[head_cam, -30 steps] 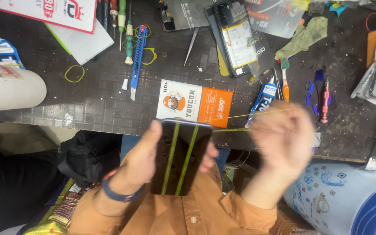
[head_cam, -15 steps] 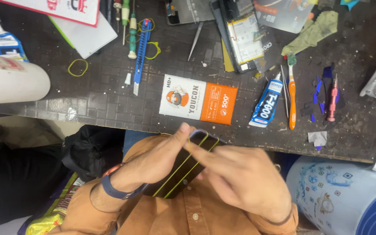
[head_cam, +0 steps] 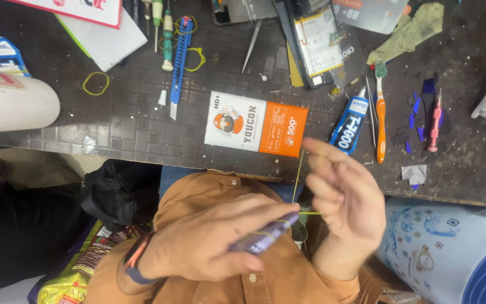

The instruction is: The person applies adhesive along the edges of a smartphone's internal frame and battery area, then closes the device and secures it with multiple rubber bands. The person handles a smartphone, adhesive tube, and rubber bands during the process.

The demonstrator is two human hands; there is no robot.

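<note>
Head view — left hand (head_cam: 209, 242) grips phone (head_cam: 265, 236) — right hand (head_cam: 347, 197) beside.

I count two hands — left hand (head_cam: 209, 242) and right hand (head_cam: 347, 197) — and one phone (head_cam: 265, 236). On the bench I see one utility knife (head_cam: 179, 59), one orange-and-white packet (head_cam: 256, 124) and one glue tube (head_cam: 350, 122) — plus one orange toothbrush (head_cam: 380, 115).
</note>
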